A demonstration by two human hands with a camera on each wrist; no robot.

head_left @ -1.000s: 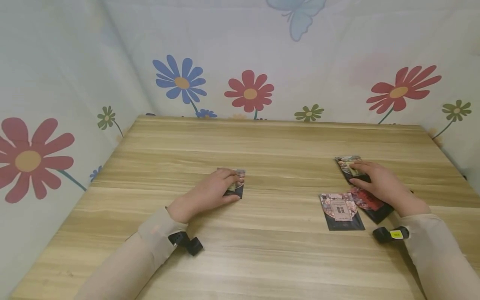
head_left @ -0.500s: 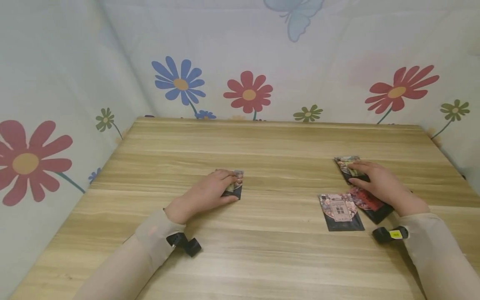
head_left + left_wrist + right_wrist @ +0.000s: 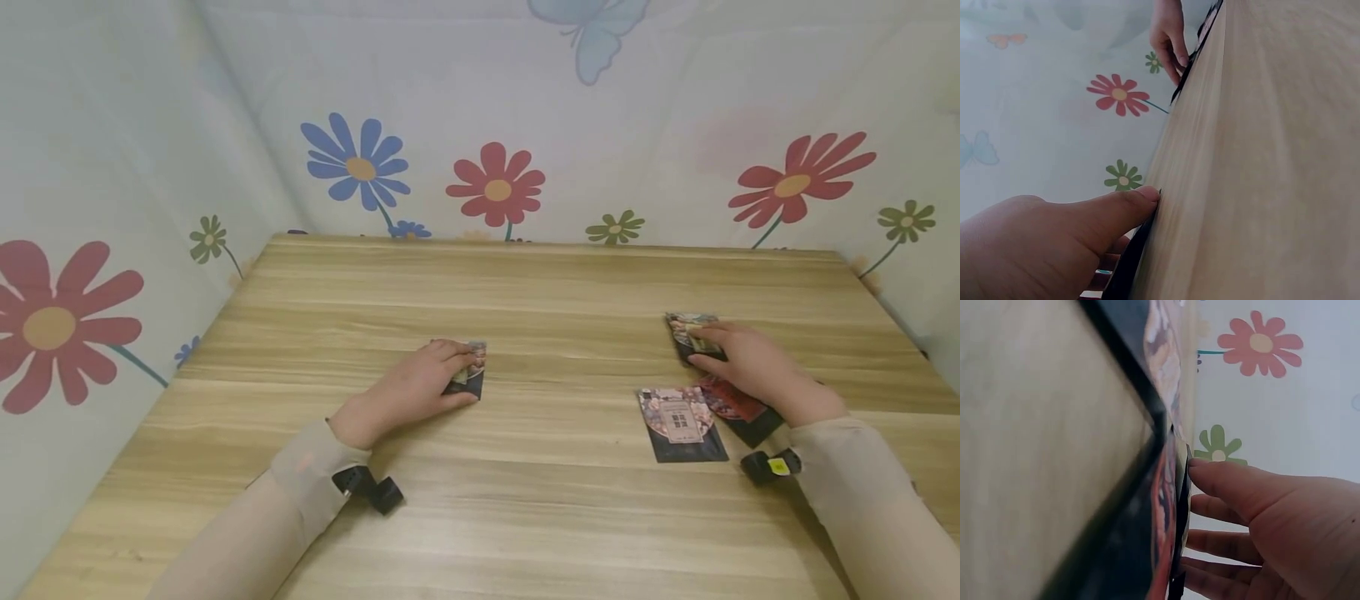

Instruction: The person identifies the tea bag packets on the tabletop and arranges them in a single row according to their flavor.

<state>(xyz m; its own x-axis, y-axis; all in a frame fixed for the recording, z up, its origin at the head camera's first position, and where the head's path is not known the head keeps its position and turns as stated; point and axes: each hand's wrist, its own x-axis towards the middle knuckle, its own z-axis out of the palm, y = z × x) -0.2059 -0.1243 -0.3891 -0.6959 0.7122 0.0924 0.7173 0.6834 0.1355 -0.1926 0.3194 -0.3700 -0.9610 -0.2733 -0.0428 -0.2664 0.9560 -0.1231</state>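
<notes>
In the head view my left hand (image 3: 408, 387) rests on a small dark sachet with a floral print (image 3: 474, 383), its fingers laid over the top and the thumb at the near edge. Fingers and palm hide much of that sachet. My right hand (image 3: 757, 367) touches another floral sachet (image 3: 678, 333) at the far right, fingers on its face and thumb near its lower edge. Under the right hand lies a red sachet (image 3: 738, 408), partly covered. A pink sachet (image 3: 681, 423) lies flat beside it. The right wrist view shows the right hand's fingers (image 3: 1219, 544) fairly straight against the sachet.
The wooden table (image 3: 525, 517) carries the sachets. A flower-printed curtain (image 3: 660, 117) hangs behind its far edge and along both sides. Black wrist cameras sit on the left cuff (image 3: 375, 487) and the right cuff (image 3: 768, 467).
The right hand and forearm have shifted slightly left, and the far sachet under its fingers has moved a little with them. The left hand stays in place on its sachet.
</notes>
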